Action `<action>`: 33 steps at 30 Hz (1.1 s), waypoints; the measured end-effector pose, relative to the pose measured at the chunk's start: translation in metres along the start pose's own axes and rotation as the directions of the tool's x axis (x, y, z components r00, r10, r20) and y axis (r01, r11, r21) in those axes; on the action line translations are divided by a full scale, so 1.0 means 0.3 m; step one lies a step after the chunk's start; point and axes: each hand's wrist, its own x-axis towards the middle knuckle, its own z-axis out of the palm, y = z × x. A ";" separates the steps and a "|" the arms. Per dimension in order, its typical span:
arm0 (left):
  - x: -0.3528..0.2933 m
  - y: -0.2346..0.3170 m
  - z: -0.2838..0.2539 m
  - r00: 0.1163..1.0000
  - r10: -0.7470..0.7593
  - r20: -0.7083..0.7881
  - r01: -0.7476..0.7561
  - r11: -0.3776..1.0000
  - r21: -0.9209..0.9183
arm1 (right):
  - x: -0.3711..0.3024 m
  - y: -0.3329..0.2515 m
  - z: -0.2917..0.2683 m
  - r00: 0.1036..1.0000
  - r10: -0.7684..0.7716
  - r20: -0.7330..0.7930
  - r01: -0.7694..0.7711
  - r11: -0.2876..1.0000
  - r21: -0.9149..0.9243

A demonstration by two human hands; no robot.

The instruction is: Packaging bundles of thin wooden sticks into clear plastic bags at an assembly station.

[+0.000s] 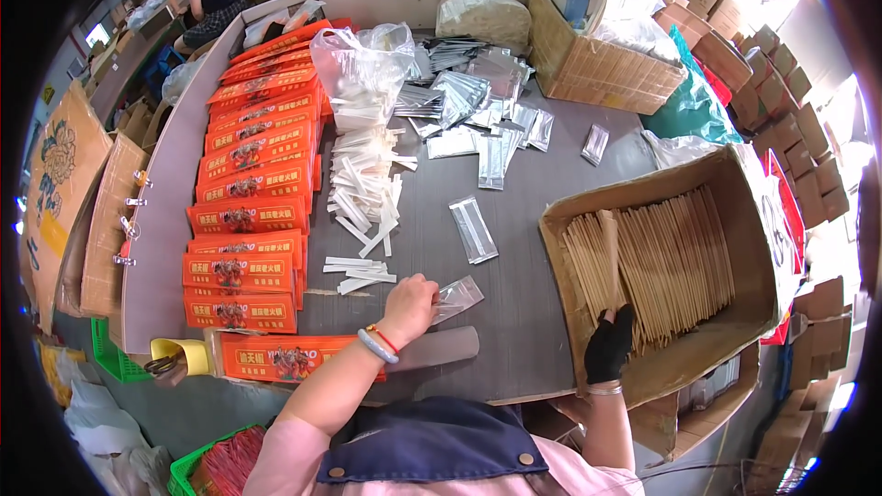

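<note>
Left hand (409,305), bare, bead bracelet at the wrist: fingers closed on the near-left corner of a clear plastic sleeve (457,297), which lies flat on the grey tabletop (533,220) at the near centre. Right hand (608,345), in a black fingerless glove, reaches into the open cardboard box (661,349) on the right; fingers pinch the near end of one brown paper packet (610,262), which stands lifted above the packed row of like packets (675,262). Just far-left of the left hand: a loose heap of white paper-wrapped sticks (367,193), a few strays nearest the hand. A second clear sleeve (473,230) lies alone mid-table. Further back, a scatter of silver foil sachets (473,115) and a clear bag of white sticks (363,69). Along the left edge, a long overlapping column of orange printed cartons (248,211); one more carton (289,358) lies near the body. Second cardboard box (597,64) far right. Another person sits far left. Risks, as judged: the left grip takes only a corner of a thin film, so the sleeve could slip or crumple if pulled; the brown packet is held by one end and may drag neighbours up out of the tight row or bend; the strays close to the left wrist could be swept off by the forearm.
</note>
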 end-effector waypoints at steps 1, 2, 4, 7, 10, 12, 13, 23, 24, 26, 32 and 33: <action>-0.002 0.001 0.000 1.000 -0.001 -0.001 0.001 1.000 0.000 | -0.006 0.026 0.009 1.000 -0.002 0.001 0.002 1.000 0.000; -0.003 -0.001 -0.001 1.000 0.018 0.000 -0.018 1.000 0.020 | -0.014 0.075 0.032 0.996 -0.084 -0.002 0.084 0.996 -0.023; -0.001 0.010 -0.048 1.000 0.019 0.010 -0.019 0.999 0.035 | -0.010 0.097 0.052 0.987 -0.162 0.016 0.163 0.985 -0.052; -0.059 0.062 -0.178 0.990 -0.028 0.139 0.067 0.957 -0.283 | -0.016 0.042 0.038 0.912 -0.347 0.220 0.334 0.938 0.096; -0.193 0.054 -0.151 0.972 0.116 0.205 -0.132 0.989 0.063 | -0.038 -0.038 0.080 0.579 -0.590 0.563 0.612 0.771 0.178; -0.250 0.036 -0.175 0.997 0.057 0.052 -0.057 0.998 0.002 | -0.066 -0.056 0.117 0.480 -0.624 0.617 0.673 0.713 0.198; -0.292 0.043 -0.204 0.995 -0.014 -0.096 0.007 0.997 -0.075 | -0.084 -0.057 0.122 0.375 -0.643 0.668 0.727 0.651 0.219; -0.352 0.024 -0.163 0.997 -0.015 -0.080 0.024 0.994 0.102 | -0.121 -0.099 0.331 0.380 -0.710 0.593 0.781 0.589 0.205; -0.356 0.009 -0.151 0.997 0.012 -0.081 -0.002 0.994 0.114 | -0.110 -0.074 0.314 0.486 -0.641 0.594 0.706 0.689 0.166; -0.324 0.021 -0.128 0.995 0.076 -0.070 -0.069 0.993 0.101 | -0.215 -0.088 0.354 0.534 -0.573 0.622 0.525 0.801 0.287; -0.283 0.019 -0.155 0.988 0.155 -0.025 -0.149 0.976 0.158 | -0.312 -0.218 0.355 0.380 -0.731 0.567 0.565 0.668 0.484; -0.280 0.026 -0.164 0.977 0.199 0.073 -0.212 0.933 0.291 | -0.273 -0.207 0.347 0.409 -0.749 0.522 0.782 0.582 0.223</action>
